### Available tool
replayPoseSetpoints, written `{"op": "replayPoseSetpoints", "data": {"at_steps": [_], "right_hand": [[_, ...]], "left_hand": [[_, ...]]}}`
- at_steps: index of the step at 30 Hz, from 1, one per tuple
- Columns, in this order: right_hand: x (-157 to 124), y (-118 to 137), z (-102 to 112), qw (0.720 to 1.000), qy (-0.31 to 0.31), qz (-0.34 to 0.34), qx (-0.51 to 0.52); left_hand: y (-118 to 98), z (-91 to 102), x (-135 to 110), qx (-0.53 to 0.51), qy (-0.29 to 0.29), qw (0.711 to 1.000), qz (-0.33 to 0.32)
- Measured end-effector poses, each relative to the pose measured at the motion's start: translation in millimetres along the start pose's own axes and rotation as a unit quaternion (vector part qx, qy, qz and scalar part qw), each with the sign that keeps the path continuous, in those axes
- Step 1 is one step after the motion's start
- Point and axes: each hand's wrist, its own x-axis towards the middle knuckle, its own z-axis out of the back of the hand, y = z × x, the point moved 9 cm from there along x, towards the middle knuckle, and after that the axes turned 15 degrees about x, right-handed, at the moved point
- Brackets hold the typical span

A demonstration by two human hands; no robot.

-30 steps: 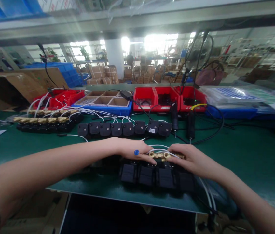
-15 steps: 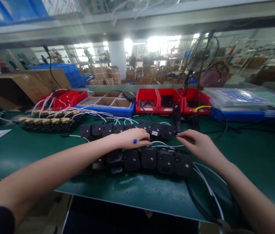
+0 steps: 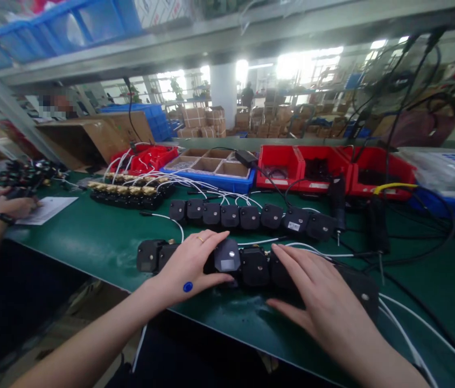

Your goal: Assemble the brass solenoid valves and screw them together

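Along the front of the green bench lies a row of black square-faced boxes (image 3: 254, 268), several of them side by side. My left hand (image 3: 195, 264) grips one box (image 3: 227, 255) in this row, with its fingers at the far edge and its thumb at the near edge. Over the row's right part spreads my right hand (image 3: 320, 291), its thumb and fingers apart; it hides some boxes beneath. A second row of similar black boxes (image 3: 230, 215), joined to white cables, lies behind.
Two black electric screwdrivers (image 3: 337, 202) hang tip-down at the right. Red bins (image 3: 279, 164) and a blue divided tray (image 3: 219, 182) line the back. Brass-fitted black parts (image 3: 126, 195) sit at left. Another person's hands (image 3: 7, 207) are by a paper (image 3: 51, 209) at far left.
Both hands have come from the back row to the front row. My right hand has left the spot by the screwdriver. The view has turned left, showing another person's hands.
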Motion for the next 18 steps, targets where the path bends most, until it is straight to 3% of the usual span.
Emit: {"op": "replayPoseSetpoints", "data": {"at_steps": [3,6,12,15,18], "right_hand": [[13.2,5.1,-18.4,0.999,0.030,0.011,-0.002],[18.2,4.0,-27.3,1.000,0.018,-0.011,0.005],[14.4,15.0,-30.9,0.999,-0.012,-0.041,0.005],[2.7,15.4,-7.7,0.998,-0.043,-0.032,0.031],[-29.4,-20.0,41.4,0.978,-0.161,-0.128,0.040]], "left_hand": [[-9.9,3.2,3.1,-0.015,0.010,0.999,-0.041],[-22.4,2.8,-3.5,0.020,-0.023,0.995,-0.098],[-28.5,-9.3,-14.5,0.052,-0.096,0.989,-0.095],[-32.8,-4.0,-12.3,0.038,-0.097,0.991,-0.086],[-37.8,6.9,-8.2,0.030,-0.100,0.990,-0.094]]}}
